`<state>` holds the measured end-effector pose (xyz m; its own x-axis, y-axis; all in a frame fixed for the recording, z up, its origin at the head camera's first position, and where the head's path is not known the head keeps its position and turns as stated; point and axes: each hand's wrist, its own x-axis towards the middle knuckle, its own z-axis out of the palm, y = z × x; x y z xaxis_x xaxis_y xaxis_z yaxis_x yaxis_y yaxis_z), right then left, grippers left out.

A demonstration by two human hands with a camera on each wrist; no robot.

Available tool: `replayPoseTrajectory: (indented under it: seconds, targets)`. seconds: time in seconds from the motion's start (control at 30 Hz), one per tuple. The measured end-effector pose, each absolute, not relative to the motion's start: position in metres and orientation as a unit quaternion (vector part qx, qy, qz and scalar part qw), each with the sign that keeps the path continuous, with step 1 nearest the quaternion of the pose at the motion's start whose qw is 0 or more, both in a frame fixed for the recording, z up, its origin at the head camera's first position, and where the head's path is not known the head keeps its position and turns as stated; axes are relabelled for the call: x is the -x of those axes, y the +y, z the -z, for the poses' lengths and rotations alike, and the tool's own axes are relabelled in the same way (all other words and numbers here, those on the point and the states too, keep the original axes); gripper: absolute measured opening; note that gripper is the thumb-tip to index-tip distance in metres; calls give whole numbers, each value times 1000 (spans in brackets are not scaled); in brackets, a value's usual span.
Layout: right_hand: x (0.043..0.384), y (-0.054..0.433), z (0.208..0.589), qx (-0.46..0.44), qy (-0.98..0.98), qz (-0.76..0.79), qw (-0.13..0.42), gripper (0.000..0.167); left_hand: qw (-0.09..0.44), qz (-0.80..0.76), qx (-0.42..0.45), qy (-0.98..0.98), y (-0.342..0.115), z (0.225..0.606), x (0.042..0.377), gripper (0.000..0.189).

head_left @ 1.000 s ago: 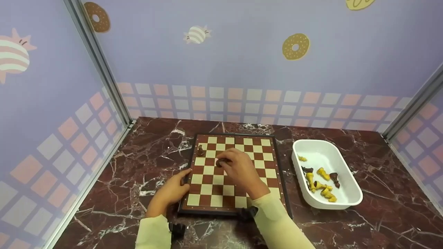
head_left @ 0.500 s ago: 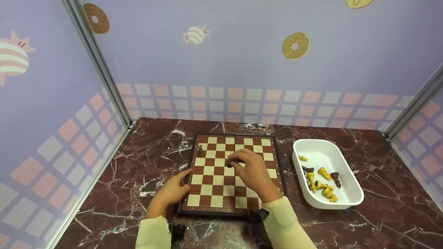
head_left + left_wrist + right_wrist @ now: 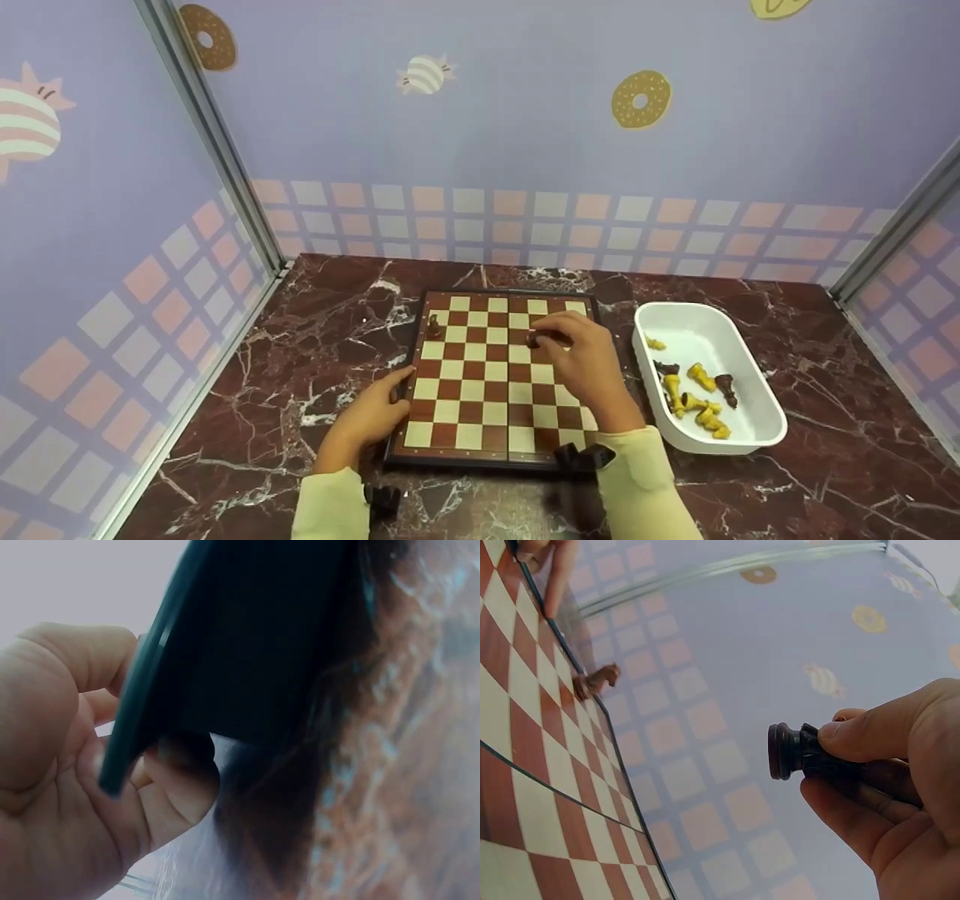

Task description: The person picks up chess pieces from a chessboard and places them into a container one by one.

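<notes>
My right hand (image 3: 589, 360) pinches a dark chess piece (image 3: 787, 751) between thumb and fingers. It holds the piece over the right half of the chessboard (image 3: 472, 412). In the right wrist view the piece lies sideways, its round base bare and its top hidden by the fingers. My left hand (image 3: 369, 416) grips the board's left edge, with fingers curled beneath the dark rim (image 3: 150, 675) in the left wrist view. A brown knight (image 3: 434, 325) stands on the board near its left edge, seen also in the right wrist view.
Right of the board stands a white plastic tub (image 3: 757, 375). Inside lie several yellow chess pieces (image 3: 673, 391) and a few dark ones (image 3: 726, 388). The marble tabletop (image 3: 277, 375) is bounded by patterned walls at the back and both sides.
My right hand has moved to the right across the board, over the centre fold, carrying the dark chess piece. The left hand and the knight have kept their places.
</notes>
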<state>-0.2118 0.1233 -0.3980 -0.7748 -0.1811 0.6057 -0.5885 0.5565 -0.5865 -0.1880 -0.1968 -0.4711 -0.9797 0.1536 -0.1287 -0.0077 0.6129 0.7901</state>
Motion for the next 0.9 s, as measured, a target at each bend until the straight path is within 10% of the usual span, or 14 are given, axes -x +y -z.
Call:
replayPoseTrajectory:
  seconds: [0.9]
  targets:
    - [220, 188, 392, -132, -838, -438, 297, 17, 91, -437, -47, 894, -196, 471, 188, 68]
